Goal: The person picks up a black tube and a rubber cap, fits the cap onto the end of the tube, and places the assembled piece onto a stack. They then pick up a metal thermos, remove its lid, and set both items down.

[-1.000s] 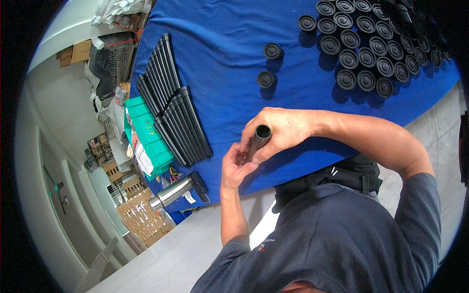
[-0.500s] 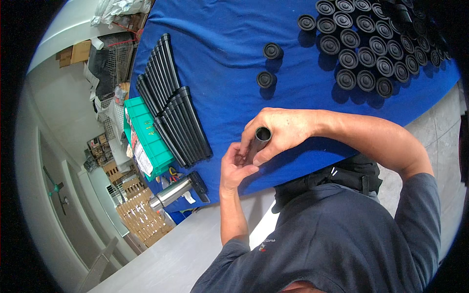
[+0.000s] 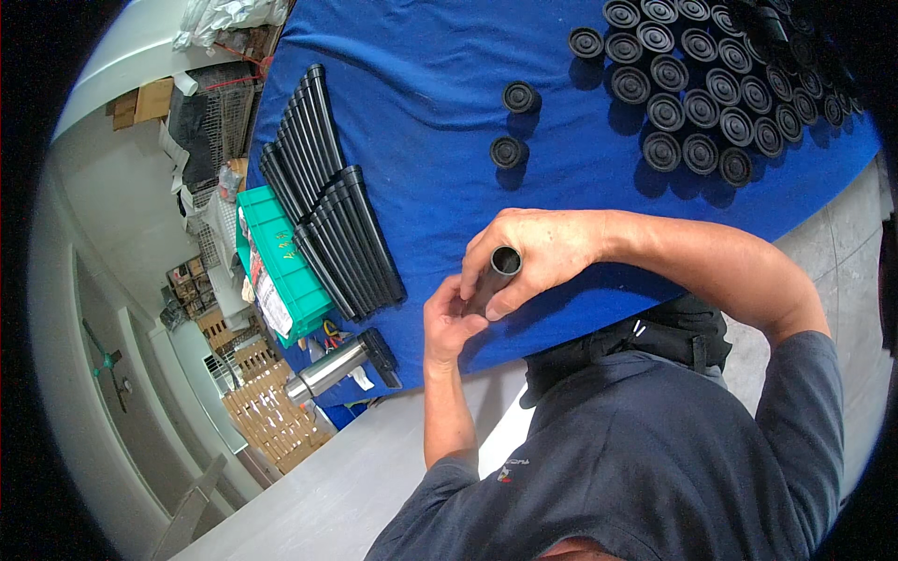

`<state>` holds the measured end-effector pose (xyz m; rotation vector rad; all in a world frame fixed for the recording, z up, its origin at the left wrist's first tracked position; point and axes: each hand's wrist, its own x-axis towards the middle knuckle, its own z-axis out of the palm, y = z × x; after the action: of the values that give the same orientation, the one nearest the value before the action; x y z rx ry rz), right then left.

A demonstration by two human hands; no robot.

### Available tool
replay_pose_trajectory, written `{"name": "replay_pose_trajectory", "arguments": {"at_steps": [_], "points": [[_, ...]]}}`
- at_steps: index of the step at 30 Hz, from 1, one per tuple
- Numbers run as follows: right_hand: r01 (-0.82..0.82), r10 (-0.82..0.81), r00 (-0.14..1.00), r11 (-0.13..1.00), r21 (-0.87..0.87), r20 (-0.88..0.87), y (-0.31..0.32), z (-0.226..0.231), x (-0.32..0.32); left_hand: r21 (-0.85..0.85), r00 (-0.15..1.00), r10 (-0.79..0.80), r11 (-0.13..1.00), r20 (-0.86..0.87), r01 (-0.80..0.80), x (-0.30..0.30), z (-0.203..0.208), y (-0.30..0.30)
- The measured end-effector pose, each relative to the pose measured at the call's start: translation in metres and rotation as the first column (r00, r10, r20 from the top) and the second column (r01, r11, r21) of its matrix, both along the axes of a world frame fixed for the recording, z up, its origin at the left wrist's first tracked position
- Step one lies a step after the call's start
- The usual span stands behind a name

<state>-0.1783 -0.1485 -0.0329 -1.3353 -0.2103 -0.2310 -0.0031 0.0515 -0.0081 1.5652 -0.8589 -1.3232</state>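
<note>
Green plastic marks the crate (image 3: 281, 262) at the far left, well apart from the grip, with a steel flask (image 3: 327, 369) near it at the table edge. Just to the right of the crate, still left of the grip, two rows of black tubes (image 3: 346, 238) lie side by side on the blue table cover (image 3: 430, 84).

The left hand (image 3: 451, 323) cups the lower end of one black tube (image 3: 494, 274), fingers closed around it. The right hand (image 3: 533, 252) wraps the upper part of the same tube, fingers clamped just below its open mouth. The tube is held between both hands, tilted, above the near edge of the table.

The tube looks rigid, smooth and light; a smooth wall may slip, so hold it around the body, not at the rim.

Beyond the grip and to its right, two single black caps (image 3: 510, 151) stand apart, then a dense group of caps (image 3: 711, 89).
</note>
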Motion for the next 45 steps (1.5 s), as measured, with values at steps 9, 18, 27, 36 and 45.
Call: {"name": "replay_pose_trajectory", "arguments": {"at_steps": [9,18,27,36,45], "points": [[0.002,-0.002,1.0,1.0,-0.005,-0.021,-0.003,0.007,-0.003,-0.022,0.997,-0.015,1.0,0.077,0.017,0.0,0.0,-0.001],[0.072,-0.073,0.997,0.997,0.028,0.012,0.001,-0.004,0.004,-0.023,0.994,-0.023,0.999,0.105,0.026,0.002,0.0,-0.003],[0.004,-0.004,0.999,1.0,0.019,-0.036,-0.002,0.002,0.001,0.053,0.997,-0.023,0.998,0.068,0.019,0.002,0.001,-0.001],[0.02,-0.02,1.0,1.0,0.009,-0.024,-0.001,0.002,-0.001,-0.019,0.996,-0.054,0.998,0.073,0.056,-0.002,0.002,-0.002],[0.014,-0.012,0.999,0.999,0.031,-0.041,-0.003,0.005,0.0,-0.006,0.988,-0.049,0.999,0.145,0.05,0.007,0.001,-0.003]]}}
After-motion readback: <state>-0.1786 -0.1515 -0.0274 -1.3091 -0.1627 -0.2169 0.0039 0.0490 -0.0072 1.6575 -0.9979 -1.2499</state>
